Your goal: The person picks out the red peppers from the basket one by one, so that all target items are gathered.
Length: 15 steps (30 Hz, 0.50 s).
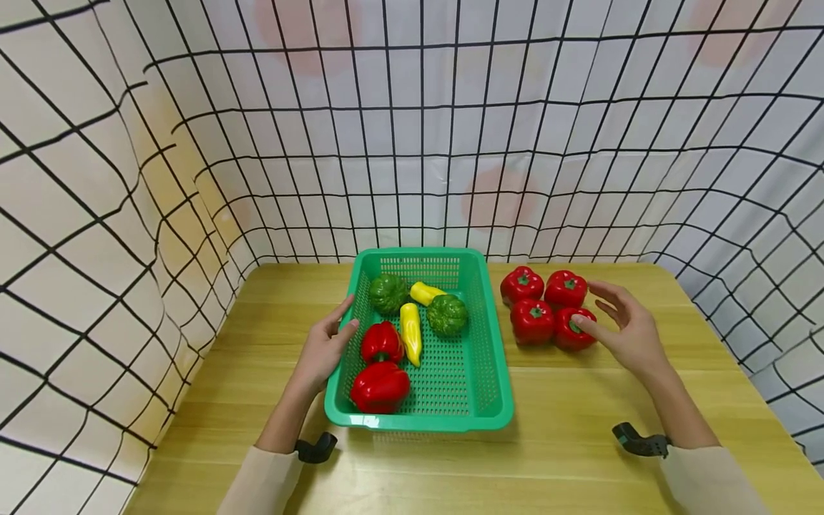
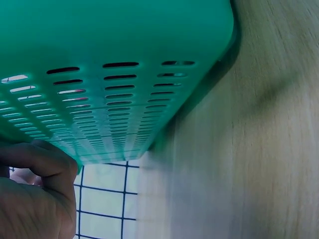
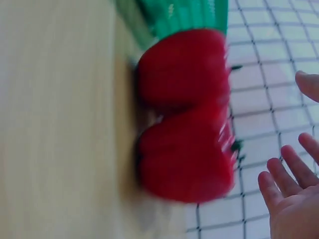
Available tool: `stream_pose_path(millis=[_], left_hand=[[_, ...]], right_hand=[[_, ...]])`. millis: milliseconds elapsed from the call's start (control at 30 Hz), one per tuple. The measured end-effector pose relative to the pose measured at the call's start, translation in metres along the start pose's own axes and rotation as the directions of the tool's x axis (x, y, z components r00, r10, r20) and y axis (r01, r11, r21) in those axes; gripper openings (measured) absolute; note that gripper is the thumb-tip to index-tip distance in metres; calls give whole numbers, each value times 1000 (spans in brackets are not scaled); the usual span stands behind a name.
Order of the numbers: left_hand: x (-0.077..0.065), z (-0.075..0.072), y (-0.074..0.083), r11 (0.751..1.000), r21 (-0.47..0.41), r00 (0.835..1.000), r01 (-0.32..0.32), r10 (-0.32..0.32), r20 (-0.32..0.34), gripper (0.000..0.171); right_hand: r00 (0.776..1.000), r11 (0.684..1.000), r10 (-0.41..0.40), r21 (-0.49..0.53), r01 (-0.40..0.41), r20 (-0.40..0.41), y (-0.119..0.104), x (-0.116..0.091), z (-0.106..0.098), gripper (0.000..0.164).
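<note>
A green plastic basket [image 1: 444, 422] with slotted walls stands on the table. My left hand [image 1: 325, 347] holds its left rim, the thumb over the edge; in the left wrist view, bent fingers [image 2: 37, 162] lie against the slotted wall. Inside are two red bell peppers [image 1: 380, 388], two yellow peppers [image 1: 410, 332] and two round, bumpy green vegetables [image 1: 447, 315]. To the right of the basket, several red bell peppers [image 1: 531, 322] stand in a tight cluster, stems up. My right hand [image 1: 634, 336] is beside the nearest right one [image 1: 574, 336], fingers spread and holding nothing.
The wooden table [image 1: 560, 429] extends on both sides of the basket. White sheeting with a black grid [image 1: 412, 136] rises behind the table and along its sides. A dark wrist camera [image 1: 640, 440] sits at the right wrist, another [image 1: 315, 448] at the left.
</note>
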<state>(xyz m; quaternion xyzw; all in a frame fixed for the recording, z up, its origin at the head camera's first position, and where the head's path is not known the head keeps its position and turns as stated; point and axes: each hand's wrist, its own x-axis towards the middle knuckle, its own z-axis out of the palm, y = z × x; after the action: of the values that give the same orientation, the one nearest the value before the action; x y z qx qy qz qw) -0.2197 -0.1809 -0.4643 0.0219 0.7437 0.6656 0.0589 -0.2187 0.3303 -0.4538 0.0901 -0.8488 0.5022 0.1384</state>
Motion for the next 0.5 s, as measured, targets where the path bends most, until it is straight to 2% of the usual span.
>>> stream_pose_path(millis=[233, 367, 500], left_hand=[[1, 0, -1, 1000, 9, 1000, 9, -9, -6, 56], [1, 0, 0, 1000, 19, 1000, 23, -22, -20, 56], [1, 0, 1, 999, 21, 1000, 24, -23, -17, 56]], right_hand=[[996, 999, -28, 22, 27, 84, -36, 13, 23, 63], [987, 997, -70, 42, 65, 148, -54, 24, 41, 62], [977, 996, -81, 61, 70, 198, -76, 37, 56, 60]])
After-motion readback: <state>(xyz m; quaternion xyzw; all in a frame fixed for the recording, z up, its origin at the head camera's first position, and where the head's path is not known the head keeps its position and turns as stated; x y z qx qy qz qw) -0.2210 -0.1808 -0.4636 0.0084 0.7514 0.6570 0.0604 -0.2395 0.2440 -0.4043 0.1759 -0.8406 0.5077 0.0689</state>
